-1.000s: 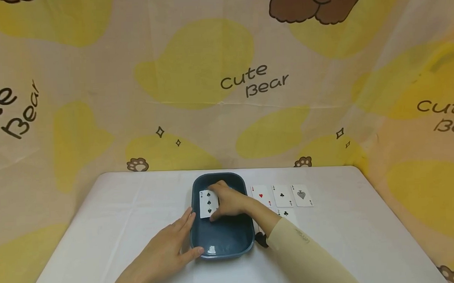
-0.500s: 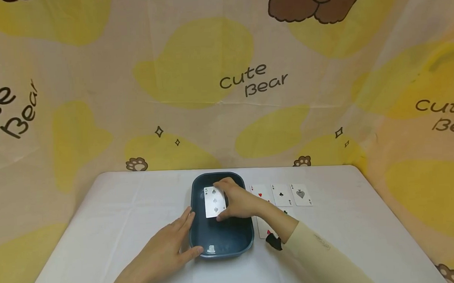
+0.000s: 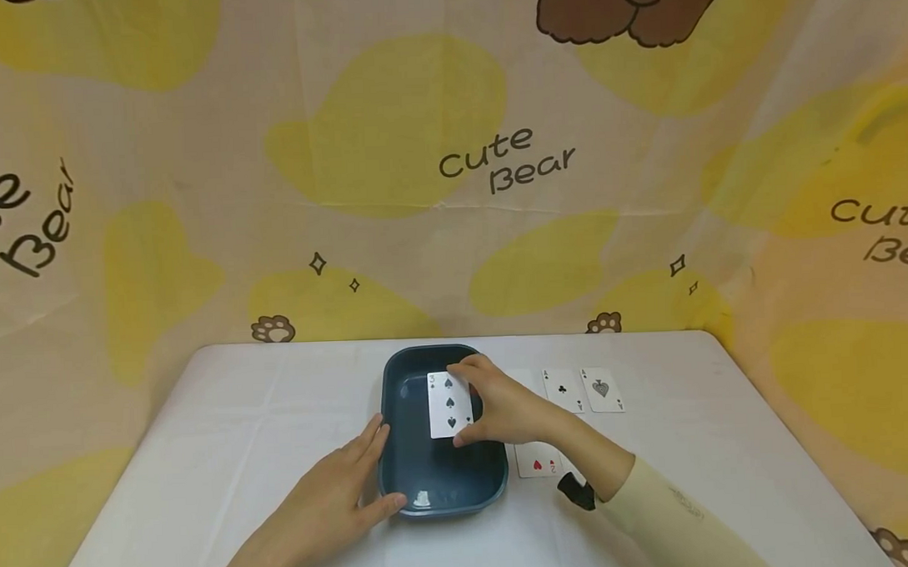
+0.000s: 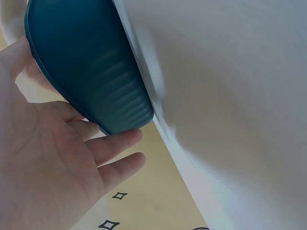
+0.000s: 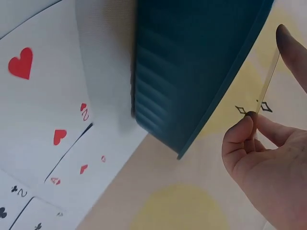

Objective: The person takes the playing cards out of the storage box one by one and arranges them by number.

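Note:
The three of spades (image 3: 445, 405), a playing card, is pinched by its far and near edges between the fingers and thumb of my right hand (image 3: 509, 405). It is face up over the blue tray (image 3: 423, 472) in the head view. In the right wrist view the card (image 5: 268, 81) appears edge-on, above the rim of the tray (image 5: 192, 67). My left hand (image 3: 329, 492) rests against the tray's left side with fingers nearly straight. Its thumb lies at the near left corner. Seen from the left wrist, this hand (image 4: 53, 153) touches the tray wall (image 4: 96, 62) with its fingertips.
On the white table (image 3: 241, 433), right of the tray, lie the ace of clubs (image 3: 563, 391), the ace of spades (image 3: 602, 389) and the two of hearts (image 3: 537, 462). The right arm covers other cards. A printed cloth (image 3: 393, 260) hangs behind the table.
The right hand has moved rightward with the three of spades, from the tray's left half towards its right side. The left hand and tray have stayed in place.

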Available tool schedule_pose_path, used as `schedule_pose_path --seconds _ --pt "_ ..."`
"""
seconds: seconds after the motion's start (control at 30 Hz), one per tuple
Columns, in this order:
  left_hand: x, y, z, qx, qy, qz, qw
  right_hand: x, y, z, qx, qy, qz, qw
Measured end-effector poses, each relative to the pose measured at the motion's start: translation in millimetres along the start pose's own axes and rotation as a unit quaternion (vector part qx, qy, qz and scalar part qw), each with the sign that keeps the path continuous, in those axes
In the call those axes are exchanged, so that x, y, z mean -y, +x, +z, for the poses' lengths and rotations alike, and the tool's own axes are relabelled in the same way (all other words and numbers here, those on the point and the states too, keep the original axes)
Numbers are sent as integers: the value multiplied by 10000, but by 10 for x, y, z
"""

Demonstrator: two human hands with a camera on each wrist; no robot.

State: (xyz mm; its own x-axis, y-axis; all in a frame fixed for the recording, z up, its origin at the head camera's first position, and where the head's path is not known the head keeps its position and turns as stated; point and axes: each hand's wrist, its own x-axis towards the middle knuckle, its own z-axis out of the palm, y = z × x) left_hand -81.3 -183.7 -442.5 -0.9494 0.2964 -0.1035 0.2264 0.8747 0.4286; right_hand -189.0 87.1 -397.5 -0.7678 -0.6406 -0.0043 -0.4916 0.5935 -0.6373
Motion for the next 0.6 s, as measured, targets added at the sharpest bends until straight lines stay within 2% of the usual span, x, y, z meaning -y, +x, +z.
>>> schedule_pose_path --seconds 0.33,0.6 --pt "12 -18 7 -85 44 70 9999 -56 -214 -130 -77 -74 281 9995" --pt "32 -39 7 -170 23 276 9995 -165 -415 -272 -157 -100 349 9992"
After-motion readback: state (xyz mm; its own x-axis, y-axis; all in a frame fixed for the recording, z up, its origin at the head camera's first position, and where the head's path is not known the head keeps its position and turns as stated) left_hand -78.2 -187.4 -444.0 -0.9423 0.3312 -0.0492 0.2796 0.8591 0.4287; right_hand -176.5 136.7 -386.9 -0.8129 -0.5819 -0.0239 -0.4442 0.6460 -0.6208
